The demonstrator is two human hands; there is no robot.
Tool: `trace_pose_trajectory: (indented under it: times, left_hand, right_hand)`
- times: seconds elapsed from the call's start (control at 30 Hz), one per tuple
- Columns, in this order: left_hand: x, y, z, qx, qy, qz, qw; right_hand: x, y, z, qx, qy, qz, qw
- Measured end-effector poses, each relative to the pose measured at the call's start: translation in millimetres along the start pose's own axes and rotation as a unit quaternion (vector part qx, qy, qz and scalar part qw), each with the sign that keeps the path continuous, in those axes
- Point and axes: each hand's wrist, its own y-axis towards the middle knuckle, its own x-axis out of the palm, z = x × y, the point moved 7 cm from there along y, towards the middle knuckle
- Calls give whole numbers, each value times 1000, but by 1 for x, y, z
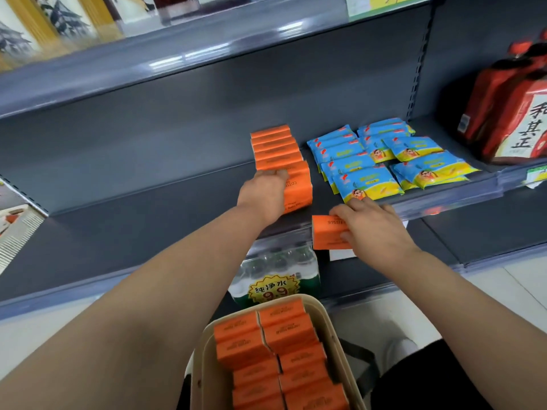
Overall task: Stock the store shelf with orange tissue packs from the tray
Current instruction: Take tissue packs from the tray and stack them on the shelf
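A row of orange tissue packs (276, 149) stands on the dark grey shelf (148, 208), running from back to front. My left hand (262, 193) grips the frontmost pack of the row (299, 187) from its left side. My right hand (374, 226) holds a single orange pack (327, 233) at the shelf's front edge, just right of the row. Below, a beige tray (331, 327) holds several more orange packs (278, 359) in two columns.
Blue-and-yellow tissue packs (381, 161) lie on the shelf right of the orange row. A red wrapped bundle (509, 113) stands at far right. A shrink-wrapped pack of water bottles (275, 276) sits on the lower shelf. Boxed goods fill the shelf above.
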Motion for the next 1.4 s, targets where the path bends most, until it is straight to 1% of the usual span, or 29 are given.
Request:
trace_pose_trajectory:
  times: [0.13, 0.2, 0.3, 0.4, 0.47, 0.6, 0.67, 0.77, 0.83, 0.97, 1.17, 1.4]
  left_hand:
    - [7, 17, -1, 15, 27, 8, 999]
    - [7, 22, -4, 13, 20, 32, 999]
    - [5, 24, -12, -14, -16, 76, 997]
    - [9, 23, -19, -32, -92, 82, 992]
    - [9, 22, -28, -31, -166, 79, 982]
    - [4, 10, -51, -15, -348, 70, 935]
    - [2, 3, -61, -10, -382, 72, 921]
    - [2, -9, -73, -5, -351, 101, 931]
    - [4, -15, -81, -20, -333, 117, 935]
    - [8, -22, -87, -43, -327, 126, 936]
    - [10, -33, -81, -34, -312, 136, 940]
    - [-2, -55, -77, -27, -304, 137, 942]
  right_hand:
    - [-3, 9, -2, -15, 14, 10, 1000]
    - [-8, 13, -3, -21, 24, 23, 999]
    - [-15, 21, -9, -35, 35, 37, 998]
    - [-20, 34, -20, -51, 44, 51, 996]
    - [-21, 46, -29, -60, 47, 54, 996]
    - [-13, 69, -48, -80, 35, 47, 995]
    - [-7, 81, -55, -85, 33, 41, 995]
    - [3, 96, -61, -91, 27, 28, 995]
    - [7, 100, -63, -89, 17, 31, 995]
    - [14, 99, -64, -72, 7, 53, 996]
    - [19, 94, -68, -76, 11, 56, 995]
    - [8, 73, -66, -90, -13, 116, 989]
